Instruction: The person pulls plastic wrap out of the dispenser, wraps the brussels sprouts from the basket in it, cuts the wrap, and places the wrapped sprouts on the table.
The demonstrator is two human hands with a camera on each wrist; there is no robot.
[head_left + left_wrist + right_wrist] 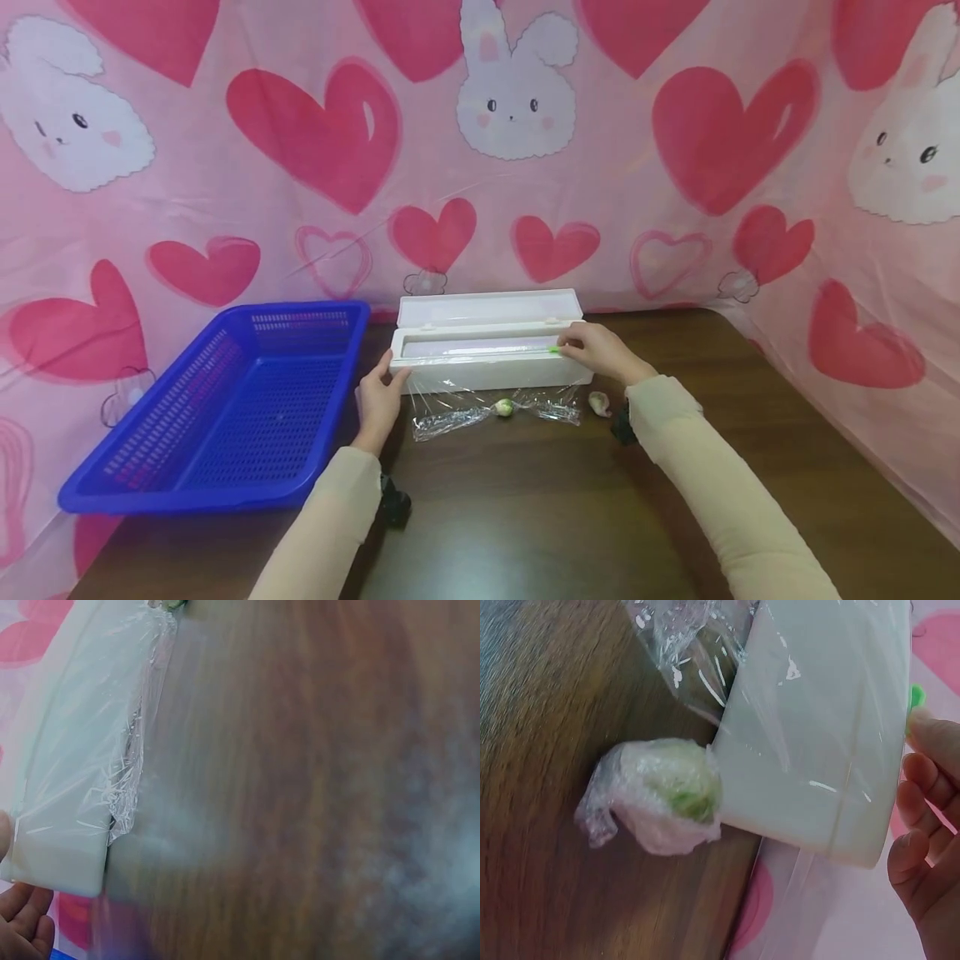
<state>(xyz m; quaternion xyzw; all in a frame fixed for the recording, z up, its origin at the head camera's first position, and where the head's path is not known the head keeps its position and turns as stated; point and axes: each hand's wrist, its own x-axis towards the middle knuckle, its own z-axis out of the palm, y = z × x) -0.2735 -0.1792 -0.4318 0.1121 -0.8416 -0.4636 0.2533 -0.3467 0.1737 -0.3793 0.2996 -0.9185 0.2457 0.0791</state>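
A white cling film dispenser (487,373) stands on the table with its lid (489,308) raised at the back. My left hand (378,406) grips its left end, thumb and fingers at the corner. At the right end, my right hand (600,350) pinches the small green cutter slider (554,350). Clear cling film (450,419) hangs over the front wall onto the table, bunched along its loose edge. On that film lies a small round pale-green and white vegetable (503,407). A similar film-wrapped piece (667,795) rests by the dispenser's right end, near my right wrist.
A blue plastic basket (281,417) with slotted walls stands left of the dispenser, close to my left forearm. The brown wooden table (510,508) extends in front and to the right. A pink heart-and-rabbit cloth (510,183) hangs behind and along the sides.
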